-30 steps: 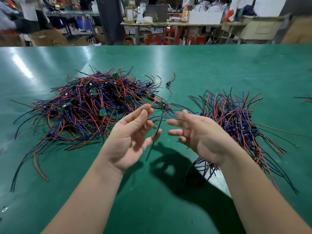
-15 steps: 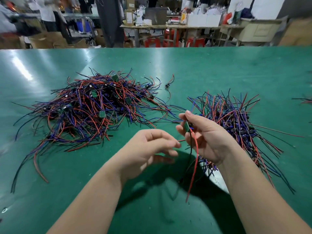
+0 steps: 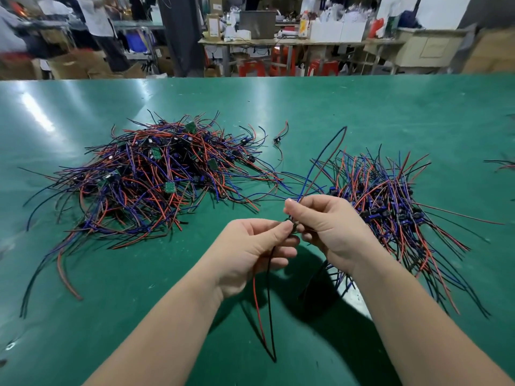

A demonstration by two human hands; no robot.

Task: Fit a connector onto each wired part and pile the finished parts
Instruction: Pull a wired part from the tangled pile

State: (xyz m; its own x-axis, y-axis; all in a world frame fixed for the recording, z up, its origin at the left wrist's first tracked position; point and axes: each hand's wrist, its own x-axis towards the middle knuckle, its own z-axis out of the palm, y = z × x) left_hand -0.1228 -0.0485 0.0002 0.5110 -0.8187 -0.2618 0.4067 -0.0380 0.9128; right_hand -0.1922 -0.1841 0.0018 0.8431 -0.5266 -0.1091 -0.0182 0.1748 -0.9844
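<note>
Of the person only two bare arms show: the left forearm (image 3: 167, 324) running into the left hand (image 3: 250, 246), and the right forearm (image 3: 418, 316) running into the right hand (image 3: 331, 227). Both forearms are uncovered from the wrist back as far as the picture reaches, smooth and rounded in shape, and both hands are bare, broad across the back, with fairly short fingers. One fingernail (image 3: 288, 202) at the top of the right hand looks short and plain; the other nails are hidden or too blurred to tell.
</note>
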